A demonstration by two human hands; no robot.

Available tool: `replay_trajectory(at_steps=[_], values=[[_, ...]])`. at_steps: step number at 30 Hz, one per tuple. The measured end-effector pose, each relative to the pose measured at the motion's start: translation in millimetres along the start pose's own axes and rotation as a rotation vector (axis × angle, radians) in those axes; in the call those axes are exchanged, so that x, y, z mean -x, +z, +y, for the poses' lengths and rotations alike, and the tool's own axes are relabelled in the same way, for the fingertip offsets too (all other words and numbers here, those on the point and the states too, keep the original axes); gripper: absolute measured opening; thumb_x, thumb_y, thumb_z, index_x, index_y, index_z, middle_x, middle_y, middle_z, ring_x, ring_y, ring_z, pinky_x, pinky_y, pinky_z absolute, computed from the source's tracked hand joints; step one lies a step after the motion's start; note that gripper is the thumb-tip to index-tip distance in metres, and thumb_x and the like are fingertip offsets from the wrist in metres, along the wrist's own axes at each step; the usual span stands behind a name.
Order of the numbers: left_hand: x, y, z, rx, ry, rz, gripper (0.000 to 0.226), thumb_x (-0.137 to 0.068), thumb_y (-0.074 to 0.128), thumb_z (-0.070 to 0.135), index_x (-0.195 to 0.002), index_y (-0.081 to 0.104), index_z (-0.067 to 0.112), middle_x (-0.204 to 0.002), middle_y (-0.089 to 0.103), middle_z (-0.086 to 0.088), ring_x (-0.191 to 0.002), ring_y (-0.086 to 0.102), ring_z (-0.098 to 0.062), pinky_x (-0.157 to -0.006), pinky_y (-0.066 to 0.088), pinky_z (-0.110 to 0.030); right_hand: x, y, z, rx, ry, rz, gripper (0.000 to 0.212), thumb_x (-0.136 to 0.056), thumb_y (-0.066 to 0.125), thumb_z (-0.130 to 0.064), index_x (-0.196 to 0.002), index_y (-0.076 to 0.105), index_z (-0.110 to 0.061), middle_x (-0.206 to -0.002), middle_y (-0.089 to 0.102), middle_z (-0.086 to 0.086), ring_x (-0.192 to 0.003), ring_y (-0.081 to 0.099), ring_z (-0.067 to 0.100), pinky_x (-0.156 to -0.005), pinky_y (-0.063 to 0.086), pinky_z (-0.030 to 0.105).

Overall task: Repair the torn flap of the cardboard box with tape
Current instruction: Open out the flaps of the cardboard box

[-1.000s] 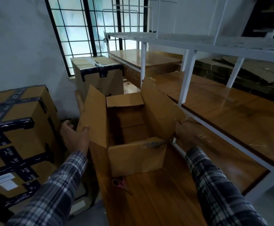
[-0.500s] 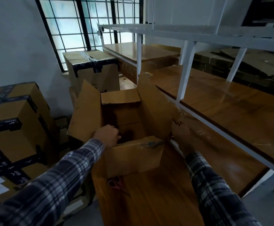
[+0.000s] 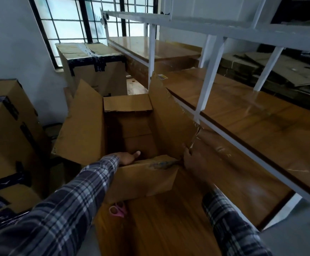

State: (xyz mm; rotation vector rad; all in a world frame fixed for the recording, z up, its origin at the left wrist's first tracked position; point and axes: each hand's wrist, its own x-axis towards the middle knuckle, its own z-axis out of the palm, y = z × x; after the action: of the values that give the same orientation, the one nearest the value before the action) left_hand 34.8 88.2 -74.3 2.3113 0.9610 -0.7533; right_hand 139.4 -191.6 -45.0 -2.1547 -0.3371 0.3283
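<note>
An open cardboard box (image 3: 82, 126) stands on a wooden table (image 3: 159, 230) with its flaps up. Its right flap (image 3: 169, 122) is ripped near the front corner, with ragged edges at the tear (image 3: 194, 139). My left hand (image 3: 127, 157) reaches over the near flap (image 3: 143, 180) and grips its top edge, thumb pointing into the box. My right hand (image 3: 200, 165) is blurred and holds the lower torn part of the right flap from outside. No tape is in view.
Pink-handled scissors (image 3: 117, 209) lie on the table in front of the box. A white metal rack with wooden shelves (image 3: 252, 126) crowds the right side. Taped boxes stand at the left (image 3: 6, 135) and behind (image 3: 93, 71). Flattened cardboard (image 3: 279, 71) lies on the far shelf.
My left hand left the outside of the left flap, swung across, and now grips the near flap's edge. My right hand stays on the torn right flap. The view moved closer.
</note>
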Motion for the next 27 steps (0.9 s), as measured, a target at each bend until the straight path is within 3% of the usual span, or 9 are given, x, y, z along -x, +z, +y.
replay_trajectory(at_steps=[5,9,14,18,21,23,25,27], values=[[8,-8,-5,0.03,0.057,0.065,0.096,-0.098,0.02,0.082,-0.157,0.046,0.011,-0.161,0.046,-0.013,-0.142,0.049,-0.033,-0.119,0.038,-0.046,10,1,-3,-0.017,-0.007,-0.005,0.039,-0.109,0.055,-0.044,-0.107,0.073,-0.01,-0.085,0.072,0.004,-0.073,0.065,0.012,-0.058,0.045,0.025],[11,-19,-12,0.064,0.111,0.288,0.082,-0.092,0.032,0.085,-0.129,0.065,0.02,-0.13,0.065,-0.007,-0.111,0.064,-0.028,-0.105,0.051,-0.048,17,4,9,-0.122,0.061,-0.026,0.034,-0.098,0.073,-0.043,-0.094,0.076,-0.01,-0.083,0.077,0.007,-0.079,0.075,0.023,-0.075,0.065,0.042],[40,-39,0,-0.02,0.239,0.612,0.058,-0.098,0.033,0.075,-0.084,0.07,0.031,-0.096,0.067,0.005,-0.098,0.062,-0.023,-0.103,0.043,-0.053,27,9,13,-0.269,0.166,-0.012,0.017,-0.097,0.077,-0.03,-0.094,0.077,-0.014,-0.098,0.078,0.008,-0.093,0.075,0.025,-0.088,0.065,0.046],[53,-45,0,-0.076,0.27,0.747,0.056,-0.1,0.035,0.067,-0.073,0.066,0.028,-0.085,0.062,0.004,-0.084,0.06,-0.02,-0.097,0.046,-0.054,36,11,9,-0.307,0.176,0.021,0.011,-0.098,0.075,-0.024,-0.103,0.076,-0.015,-0.105,0.077,0.007,-0.094,0.075,0.02,-0.078,0.063,0.035],[62,-44,-3,-0.079,0.285,0.804,0.042,-0.103,0.04,0.056,-0.081,0.062,0.028,-0.093,0.06,0.001,-0.09,0.06,-0.022,-0.097,0.047,-0.052,43,11,1,-0.349,0.138,0.046,0.008,-0.096,0.076,-0.014,-0.103,0.074,-0.017,-0.107,0.074,0.005,-0.098,0.072,0.019,-0.076,0.06,0.029],[69,-43,-4,-0.078,0.294,0.799,0.033,-0.103,0.045,0.052,-0.107,0.067,0.028,-0.111,0.061,-0.001,-0.102,0.061,-0.024,-0.102,0.047,-0.05,47,10,-2,-0.375,0.134,0.026,0.013,-0.096,0.075,-0.01,-0.105,0.071,-0.018,-0.114,0.073,0.007,-0.101,0.073,0.02,-0.083,0.063,0.034],[78,-43,-6,-0.054,0.35,0.783,0.039,-0.102,0.053,0.048,-0.134,0.062,0.026,-0.127,0.059,-0.003,-0.113,0.06,-0.024,-0.103,0.049,-0.046,57,4,-8,-0.396,0.112,0.001,0.017,-0.096,0.074,-0.01,-0.109,0.069,-0.021,-0.121,0.071,0.009,-0.105,0.072,0.021,-0.089,0.064,0.038],[103,-40,-6,0.09,0.464,0.786,0.041,-0.103,0.06,0.044,-0.14,0.061,0.026,-0.13,0.059,0.0,-0.115,0.061,-0.021,-0.093,0.051,-0.036,80,-9,-20,-0.453,0.085,-0.001,0.016,-0.1,0.069,-0.016,-0.115,0.068,-0.022,-0.123,0.071,0.007,-0.105,0.073,0.019,-0.086,0.063,0.037]])
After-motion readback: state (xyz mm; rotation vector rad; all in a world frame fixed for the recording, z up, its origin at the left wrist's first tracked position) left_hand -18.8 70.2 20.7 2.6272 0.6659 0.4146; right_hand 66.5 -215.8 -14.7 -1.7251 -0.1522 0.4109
